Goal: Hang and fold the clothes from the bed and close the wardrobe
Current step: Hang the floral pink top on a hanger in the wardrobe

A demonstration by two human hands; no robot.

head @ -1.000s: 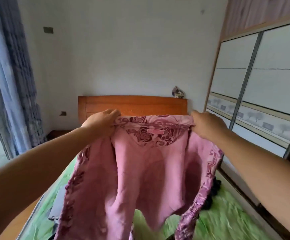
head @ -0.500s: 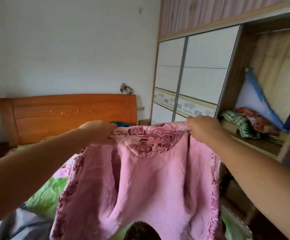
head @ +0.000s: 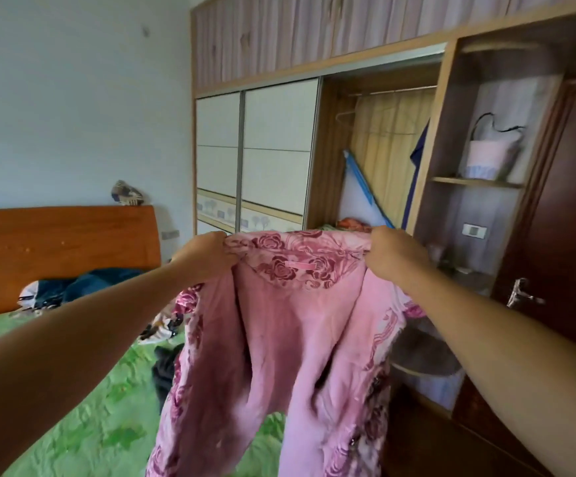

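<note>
Pink jacket point(head: 279, 339) being held up before the open wardrobe point(head: 383, 160).
Left hand point(head: 207, 256) and right hand point(head: 393, 256) are each gripping a collar end; the bed point(head: 73, 390) is lying at near left.

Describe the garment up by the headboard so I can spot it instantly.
Find the orange wooden headboard at the far end of the green-covered bed. Heaped right in front of it lies the dark teal garment. Unlike the black garment lying mid-bed, it is bluish and sits farthest back.
</note>
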